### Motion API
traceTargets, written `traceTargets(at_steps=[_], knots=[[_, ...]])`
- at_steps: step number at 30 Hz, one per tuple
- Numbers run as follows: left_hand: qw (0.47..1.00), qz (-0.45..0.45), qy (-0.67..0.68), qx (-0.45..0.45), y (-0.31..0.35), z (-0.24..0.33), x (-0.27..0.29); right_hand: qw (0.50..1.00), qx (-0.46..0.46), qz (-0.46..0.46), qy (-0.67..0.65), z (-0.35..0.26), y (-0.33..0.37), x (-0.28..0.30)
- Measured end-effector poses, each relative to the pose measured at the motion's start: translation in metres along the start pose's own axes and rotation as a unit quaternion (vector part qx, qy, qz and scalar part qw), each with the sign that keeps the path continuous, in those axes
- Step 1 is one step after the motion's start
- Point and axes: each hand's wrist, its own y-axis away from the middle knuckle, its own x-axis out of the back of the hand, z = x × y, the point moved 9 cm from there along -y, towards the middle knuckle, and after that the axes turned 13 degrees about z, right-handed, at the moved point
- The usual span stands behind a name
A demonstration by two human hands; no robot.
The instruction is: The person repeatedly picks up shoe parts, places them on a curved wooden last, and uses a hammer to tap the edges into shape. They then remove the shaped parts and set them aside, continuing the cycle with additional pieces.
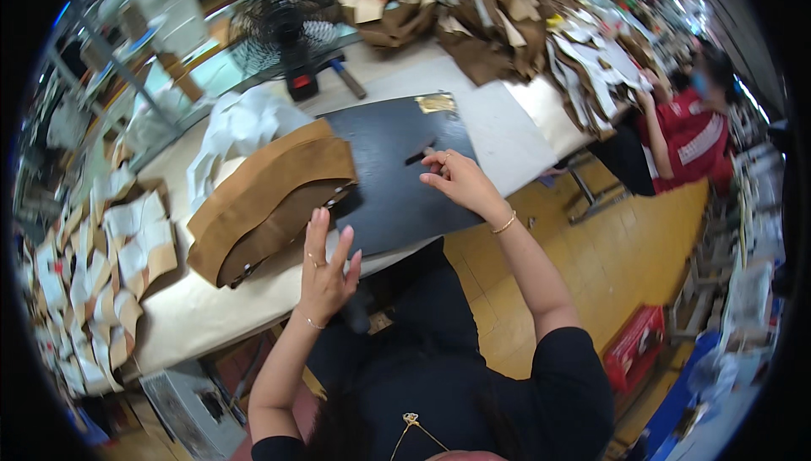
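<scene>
Released, the left grip (328, 271) is raised with its fingers spread and nothing held, fingertips just beside the near edge of a brown panel (253, 199). Across from it, the right grip (456, 178) has its fingers bent at a small dark tool (416, 158); whether they pinch it or only hover there, one cannot tell. That panel lies curved on the bench (203, 326), overlapping the left side of a black mat (384, 199), and 2 small shiny bits at its near edge are too blurred to identify. A gold patch (435, 103) marks the mat's far right corner. Behind the panel sits a crumpled white sheet (241, 127), and beyond the mat are a blue-and-dark hand tool (348, 81) and a black fan (287, 30). Brown and white pieces (139, 241) are heaped to the left, with a larger brown heap (498, 30) at the far side. Farther right sits a person in red (693, 136).
</scene>
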Motion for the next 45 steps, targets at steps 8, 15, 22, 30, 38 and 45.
traceTargets(at_steps=[8, 15, 22, 30, 38, 45], knots=[[0.987, -0.107, -0.003, 0.118, 0.012, 0.016, -0.036, 0.986, -0.137, 0.092, 0.021, 0.176, 0.009, 0.118], [0.963, -0.116, -0.089, 0.224, 0.049, 0.005, -0.022, 0.748, -0.381, 0.473, -0.267, 0.375, 0.041, 0.248], [0.947, -0.134, -0.122, 0.265, 0.048, 0.001, -0.028, 0.656, -0.446, 0.555, -0.249, 0.482, 0.051, 0.332], [0.946, -0.168, -0.157, 0.229, 0.045, 0.004, -0.032, 0.744, -0.394, 0.538, 0.052, 0.511, -0.019, 0.401], [0.946, -0.171, -0.155, 0.228, 0.048, 0.003, -0.033, 0.810, -0.450, 0.376, 0.016, 0.545, -0.048, 0.394], [0.941, -0.183, -0.157, 0.236, 0.044, 0.003, -0.034, 0.835, -0.455, 0.310, -0.021, 0.530, -0.054, 0.361]])
